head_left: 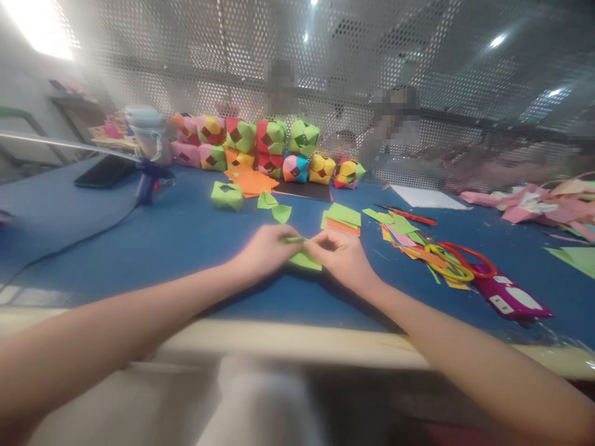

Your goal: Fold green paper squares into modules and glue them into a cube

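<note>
Both of my hands pinch a small green paper piece (pixel 304 261) that is partly folded, just above the blue table. My left hand (pixel 268 253) grips its left side, and my right hand (pixel 343 255) pinches its upper right edge. The fingertips hide part of the fold. Beyond my right hand lies a stack of green and orange paper squares (pixel 341 216). Past my left hand are two folded green paper pieces (pixel 281 214) and a green folded paper block (pixel 227 196).
Several colourful paper blocks (pixel 271 136) are stacked at the back. Left stand a purple glue gun (pixel 147 179), a phone (pixel 106 171) and a pale cup (pixel 147 127). Right lie paper scraps (pixel 403 230), scissors (pixel 449 263), a red-handled tool (pixel 413 217) and a purple packet (pixel 511 296).
</note>
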`<state>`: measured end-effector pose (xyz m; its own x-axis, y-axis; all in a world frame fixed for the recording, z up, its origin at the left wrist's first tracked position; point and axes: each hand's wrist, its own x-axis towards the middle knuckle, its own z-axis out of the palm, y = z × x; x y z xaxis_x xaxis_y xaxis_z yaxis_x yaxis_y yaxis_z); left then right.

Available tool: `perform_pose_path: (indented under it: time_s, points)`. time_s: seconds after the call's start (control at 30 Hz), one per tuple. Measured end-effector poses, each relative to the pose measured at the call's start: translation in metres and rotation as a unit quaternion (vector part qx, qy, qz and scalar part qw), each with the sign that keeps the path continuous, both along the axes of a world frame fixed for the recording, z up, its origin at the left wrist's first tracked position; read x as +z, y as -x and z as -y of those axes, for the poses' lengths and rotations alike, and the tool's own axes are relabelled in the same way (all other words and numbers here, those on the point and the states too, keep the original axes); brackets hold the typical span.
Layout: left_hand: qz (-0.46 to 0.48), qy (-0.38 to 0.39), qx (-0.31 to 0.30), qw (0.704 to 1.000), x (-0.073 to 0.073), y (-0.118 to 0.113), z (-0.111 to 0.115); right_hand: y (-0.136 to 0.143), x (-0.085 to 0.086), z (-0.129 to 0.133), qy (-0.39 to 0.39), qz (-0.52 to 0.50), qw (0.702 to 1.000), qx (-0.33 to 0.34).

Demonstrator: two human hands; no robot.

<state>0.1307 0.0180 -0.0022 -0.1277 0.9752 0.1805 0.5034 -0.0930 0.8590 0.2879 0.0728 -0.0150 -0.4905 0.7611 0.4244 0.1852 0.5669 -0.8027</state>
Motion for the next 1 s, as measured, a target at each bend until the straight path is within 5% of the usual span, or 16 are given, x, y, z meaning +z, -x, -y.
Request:
perform_pose_path:
  time_s: [0.47, 1.0]
  points:
    - [0.018, -0.002, -0.024, 1.0, 0.006, 0.003, 0.001, -0.002, 0.005, -0.002, -0.019, 0.017, 1.0, -0.001]
    - [-0.083, -0.03, -0.047, 0.995, 0.008, 0.005, 0.001, -0.004, 0.003, -0.003, -0.073, 0.038, 0.996, 0.03]
